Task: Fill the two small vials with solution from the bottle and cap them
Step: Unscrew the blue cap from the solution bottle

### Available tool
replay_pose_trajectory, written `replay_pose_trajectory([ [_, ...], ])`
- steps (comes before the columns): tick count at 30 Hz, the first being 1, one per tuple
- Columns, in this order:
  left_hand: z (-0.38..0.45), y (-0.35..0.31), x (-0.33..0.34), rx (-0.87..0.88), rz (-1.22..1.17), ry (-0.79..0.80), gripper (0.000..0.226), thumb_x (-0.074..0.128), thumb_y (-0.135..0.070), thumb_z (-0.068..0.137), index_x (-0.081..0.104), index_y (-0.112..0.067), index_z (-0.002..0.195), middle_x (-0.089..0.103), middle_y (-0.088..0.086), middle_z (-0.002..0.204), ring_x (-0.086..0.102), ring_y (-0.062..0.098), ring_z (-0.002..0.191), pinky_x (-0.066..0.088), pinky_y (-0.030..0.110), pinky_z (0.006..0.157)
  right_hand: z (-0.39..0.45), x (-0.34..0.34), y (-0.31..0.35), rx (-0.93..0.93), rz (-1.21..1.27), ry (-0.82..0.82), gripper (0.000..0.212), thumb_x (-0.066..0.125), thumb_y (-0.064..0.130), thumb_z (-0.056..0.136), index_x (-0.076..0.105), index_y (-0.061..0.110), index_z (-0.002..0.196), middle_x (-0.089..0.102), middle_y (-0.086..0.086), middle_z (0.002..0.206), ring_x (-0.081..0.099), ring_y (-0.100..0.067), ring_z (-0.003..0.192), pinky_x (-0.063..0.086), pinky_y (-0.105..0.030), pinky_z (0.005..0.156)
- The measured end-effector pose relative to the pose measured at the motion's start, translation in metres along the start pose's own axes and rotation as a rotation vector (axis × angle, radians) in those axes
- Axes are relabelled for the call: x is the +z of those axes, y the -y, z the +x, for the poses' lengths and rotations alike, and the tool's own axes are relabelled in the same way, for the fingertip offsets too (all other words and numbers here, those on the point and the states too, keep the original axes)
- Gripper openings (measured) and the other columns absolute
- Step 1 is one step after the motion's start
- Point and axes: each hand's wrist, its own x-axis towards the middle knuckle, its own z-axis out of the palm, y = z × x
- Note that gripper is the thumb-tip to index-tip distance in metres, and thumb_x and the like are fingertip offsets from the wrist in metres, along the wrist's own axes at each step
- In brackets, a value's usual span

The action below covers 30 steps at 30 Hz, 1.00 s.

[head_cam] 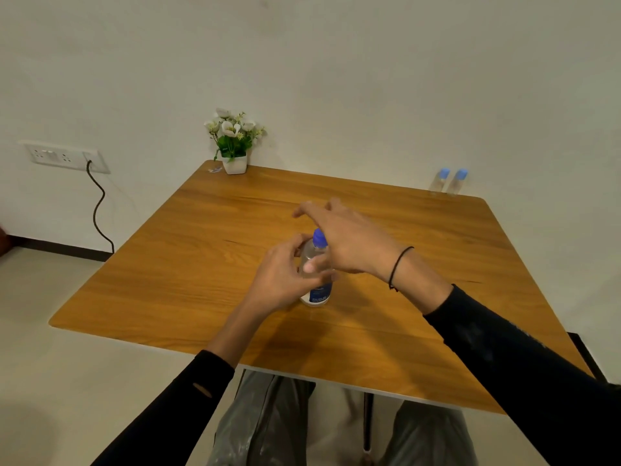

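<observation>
A clear bottle point(317, 290) with a blue cap point(319, 237) and a blue label stands upright in the middle of the wooden table point(188, 264). My left hand point(285, 274) wraps its fingers around the bottle's upper body. My right hand point(342, 237) hovers over and just behind the cap with fingers spread, holding nothing. Two small clear vials point(440, 181) point(457, 183) with light blue caps stand side by side at the far right corner of the table, well away from both hands.
A white pot of artificial flowers point(233, 142) stands at the table's far left corner, with a small scrap point(215, 169) beside it. A wall socket with a dangling black cable point(99, 210) is at the left. My knees show under the near edge.
</observation>
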Motion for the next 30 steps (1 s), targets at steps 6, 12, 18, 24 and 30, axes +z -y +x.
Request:
replay_pose_trajectory([
  [6,0.0,0.002,0.001,0.013,0.016,0.016,0.074,0.088,-0.065,0.071,0.063,-0.031,0.132,0.074,-0.014,0.115,0.071,0.004,0.105,0.064,0.044,0.086,0.005,0.009,0.001,0.042,-0.038,-0.195,0.015,0.069,0.034,0.1,0.06,0.024,0.106,0.059,0.0,0.11,0.06,-0.025,0.103,0.053,-0.037,0.079],
  [12,0.001,0.001,0.0,0.003,-0.008,0.021,0.061,0.09,-0.054,0.074,0.065,-0.028,0.122,0.075,-0.013,0.108,0.071,0.004,0.099,0.063,0.039,0.078,0.002,0.008,0.003,0.032,0.008,-0.135,0.065,0.074,0.055,0.09,0.046,0.025,0.14,0.049,-0.005,0.136,0.051,-0.026,0.121,0.051,-0.04,0.088],
  [18,0.0,-0.001,-0.001,0.015,-0.001,0.021,0.071,0.091,-0.06,0.072,0.064,-0.029,0.13,0.075,-0.014,0.113,0.07,0.003,0.102,0.064,0.042,0.083,0.005,0.008,-0.001,0.01,0.016,-0.161,0.019,0.071,0.017,0.097,0.062,0.023,0.112,0.055,0.001,0.116,0.056,-0.024,0.108,0.047,-0.033,0.079],
  [24,0.0,0.002,-0.001,0.008,0.006,0.026,0.061,0.09,-0.057,0.073,0.066,-0.03,0.122,0.075,-0.012,0.109,0.071,0.006,0.101,0.064,0.046,0.084,0.005,0.012,0.001,0.076,-0.062,-0.197,0.043,0.069,0.056,0.094,0.057,0.023,0.119,0.054,-0.002,0.12,0.054,-0.023,0.107,0.056,-0.042,0.084],
  [30,0.001,0.0,-0.002,0.01,-0.023,0.027,0.068,0.092,-0.053,0.073,0.064,-0.027,0.13,0.076,-0.012,0.112,0.072,0.004,0.102,0.064,0.041,0.084,0.0,0.003,0.0,-0.017,0.062,-0.038,0.052,0.075,0.033,0.093,0.051,0.028,0.139,0.05,-0.002,0.132,0.051,-0.023,0.123,0.051,-0.036,0.088],
])
